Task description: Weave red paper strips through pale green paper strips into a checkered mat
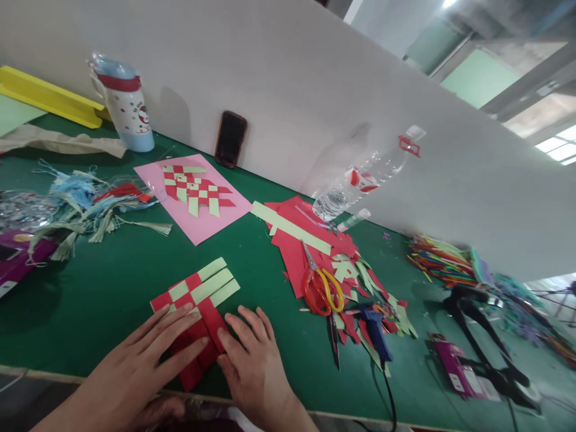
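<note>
A weave of red and pale green paper strips (208,288) lies on the table in front of me. Its green ends point up and right, its red ends down toward me. My left hand (155,351) rests flat across the left part of the weave, fingers spread, hiding some of the checks. At the right edge, my right hand (256,357) touches a red strip with thumb and index finger, the other fingers spread. Beyond them, a woven paper fish (195,191) lies on a pink sheet (198,231).
Right of the weave are red paper (290,264), scissors (321,291), a blue glue gun (377,333) and scraps. A plastic bottle (360,180), a phone (231,139) and a flask (126,108) stand by the wall. Tassels (78,186) lie left, a black stand (486,342) right.
</note>
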`<state>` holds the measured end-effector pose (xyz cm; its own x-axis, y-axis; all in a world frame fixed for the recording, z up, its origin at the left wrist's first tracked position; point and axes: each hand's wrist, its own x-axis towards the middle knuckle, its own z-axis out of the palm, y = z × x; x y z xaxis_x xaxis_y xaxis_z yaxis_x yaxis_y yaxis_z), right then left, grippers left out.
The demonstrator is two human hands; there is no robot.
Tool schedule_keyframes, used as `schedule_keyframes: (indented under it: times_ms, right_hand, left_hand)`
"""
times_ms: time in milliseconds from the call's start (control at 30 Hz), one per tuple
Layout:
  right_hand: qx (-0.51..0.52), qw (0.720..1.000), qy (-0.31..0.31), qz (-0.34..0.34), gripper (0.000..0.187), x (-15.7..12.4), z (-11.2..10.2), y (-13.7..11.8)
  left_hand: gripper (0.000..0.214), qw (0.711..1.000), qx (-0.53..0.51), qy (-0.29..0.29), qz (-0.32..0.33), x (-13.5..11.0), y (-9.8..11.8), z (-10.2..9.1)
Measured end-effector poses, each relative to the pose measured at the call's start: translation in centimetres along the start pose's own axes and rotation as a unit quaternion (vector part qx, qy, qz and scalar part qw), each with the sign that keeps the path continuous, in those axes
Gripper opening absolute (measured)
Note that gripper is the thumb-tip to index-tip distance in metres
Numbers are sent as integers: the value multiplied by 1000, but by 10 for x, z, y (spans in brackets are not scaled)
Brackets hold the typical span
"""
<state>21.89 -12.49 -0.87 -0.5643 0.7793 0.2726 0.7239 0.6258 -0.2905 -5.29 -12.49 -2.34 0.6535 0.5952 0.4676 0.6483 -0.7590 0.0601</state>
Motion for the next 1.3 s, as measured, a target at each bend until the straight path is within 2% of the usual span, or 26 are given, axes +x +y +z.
schedule_keyframes:
  times_ms: [133,400,533,667,933,1167,1300]
  right_hand:
    - [11,1000,29,2,27,-2,5,1]
    - [9,1000,-3,10,30,-4,6,2]
    - [18,1000,6,12,30,-2,3,2]
    - [13,1000,-16,7,35,-2,-2,-2]
    - [3,1000,-5,-30,30,-4,5,-8]
    - [0,992,-57,-109,51,-1,6,-15]
    - [-10,991,-68,-112,53,-5,12,-15]
  left_hand:
    - [71,1000,9,-12,-5,-1,0,7]
    - [61,1000,-6,-24,-1,-1,-3,5]
    - [38,1000,-8,-16,-11,-4,-4,2]
    - [22,998,-42,-10,-48,-15,-5,4]
    - [19,991,-77,-40,-102,-16,-7,7]
    - [22,989,-92,-50,-107,-20,-8,9]
    - [21,989,-90,-63,-97,-15,-14,1]
